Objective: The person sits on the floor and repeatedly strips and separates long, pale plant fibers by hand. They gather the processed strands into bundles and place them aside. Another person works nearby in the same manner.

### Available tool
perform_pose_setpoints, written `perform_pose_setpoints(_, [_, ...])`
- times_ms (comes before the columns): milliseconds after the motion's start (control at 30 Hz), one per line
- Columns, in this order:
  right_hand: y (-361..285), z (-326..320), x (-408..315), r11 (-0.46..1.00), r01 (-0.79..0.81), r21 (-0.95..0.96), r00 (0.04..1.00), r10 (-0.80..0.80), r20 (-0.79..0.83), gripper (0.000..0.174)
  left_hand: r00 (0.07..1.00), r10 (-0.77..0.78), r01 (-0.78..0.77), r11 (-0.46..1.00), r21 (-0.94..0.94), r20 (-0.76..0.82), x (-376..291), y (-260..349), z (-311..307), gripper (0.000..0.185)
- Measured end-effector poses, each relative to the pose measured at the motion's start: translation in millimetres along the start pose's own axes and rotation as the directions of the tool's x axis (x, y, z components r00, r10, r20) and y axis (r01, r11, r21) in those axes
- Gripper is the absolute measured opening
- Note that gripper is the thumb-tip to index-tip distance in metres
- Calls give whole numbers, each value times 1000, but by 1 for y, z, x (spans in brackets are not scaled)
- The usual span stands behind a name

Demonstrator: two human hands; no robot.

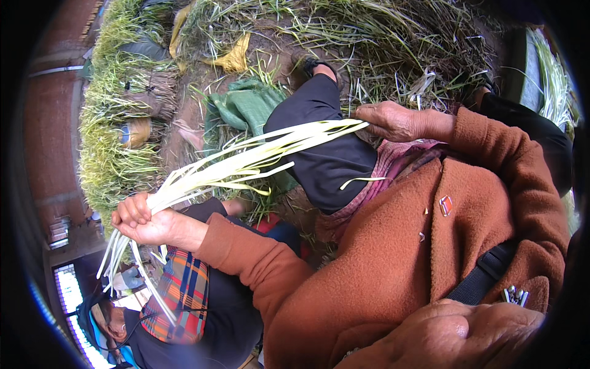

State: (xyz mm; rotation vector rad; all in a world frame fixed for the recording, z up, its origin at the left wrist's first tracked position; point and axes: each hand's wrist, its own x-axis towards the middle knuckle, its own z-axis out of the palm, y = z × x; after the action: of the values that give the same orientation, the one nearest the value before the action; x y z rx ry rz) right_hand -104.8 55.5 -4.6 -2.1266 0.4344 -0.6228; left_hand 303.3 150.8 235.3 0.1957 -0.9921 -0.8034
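Observation:
A loose bunch of long, pale yellow-white leaf strands, which look like blanched chives, stretches across my lap. Around its thicker part closes my left hand, with several stalk ends hanging out below the fist. At the far end, my right hand has its fingers curled on the strand tips; its fingertips are partly hidden. Some strands between the hands stick out loosely from the bunch. A single loose strand lies on the dark trousers at my lap, apart from the bunch.
Tied bundles of green leaves line the left side by a brick wall. Cut leaves litter the floor ahead, near a green sack and a yellow cloth. Close on my left sits another person. Pale strands lie far right.

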Motion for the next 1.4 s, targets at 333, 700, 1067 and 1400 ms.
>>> perform_pose_setpoints(333, [52, 35, 17, 894, -422, -153, 906, 421, -39, 34, 1000, -16, 15, 999, -29, -7, -3, -3, 3, 16])
perform_pose_setpoints(700, [24, -15, -14, 467, -373, 802, 778, 628, -3, 30, 1000, 14, -14, 999, 41, -8, -2, 6, -5, 16])
perform_pose_setpoints(1067, [-46, -8, 6, 511, -342, 789, 882, 464, 82, 71, 1000, 23, -23, 1000, -19, 1, -1, 6, 3, 17])
perform_pose_setpoints(1400, [-55, 9, 29, 489, -238, 839, 883, 468, -23, 31, 999, 34, -33, 999, -16, 15, -3, 11, 12, 17])
